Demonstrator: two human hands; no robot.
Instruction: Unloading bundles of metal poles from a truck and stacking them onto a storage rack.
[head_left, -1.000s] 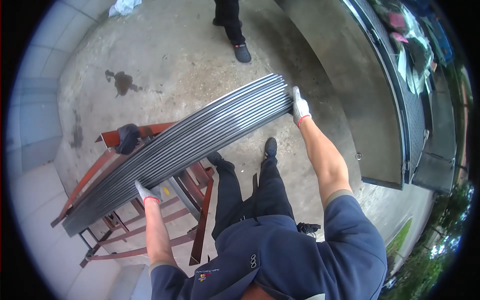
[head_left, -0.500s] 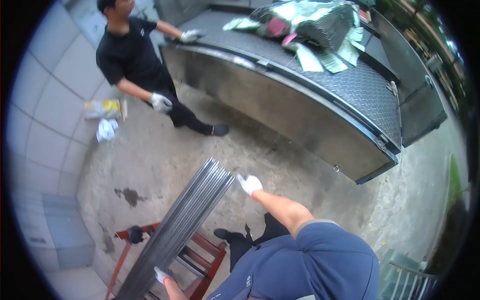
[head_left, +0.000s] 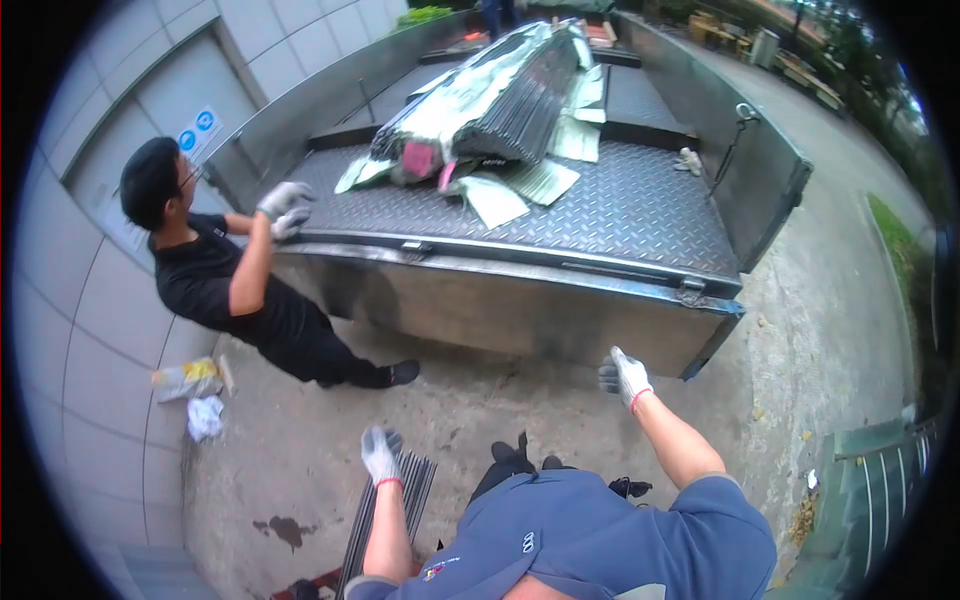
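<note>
My left hand (head_left: 380, 454) wears a grey work glove and hangs open just above the end of a bundle of long grey metal strips (head_left: 385, 508) that lies below me. My right hand (head_left: 624, 376), gloved too, is raised with fingers spread in front of the tailgate (head_left: 500, 300) of a steel truck bed and holds nothing. On the bed's checker plate lies a big pile of metal strips in torn wrapping (head_left: 500, 100).
Another person in black (head_left: 230, 290) leans at the truck bed's left corner with gloved hands on its edge. Crumpled bags and rags (head_left: 195, 395) lie by the tiled wall. A dark stain (head_left: 285, 528) marks the concrete. Grass and a grate sit at right.
Both my hands have let go of the bundle of strips, which now rests below. My view has swung up from the red rack toward the truck bed.
</note>
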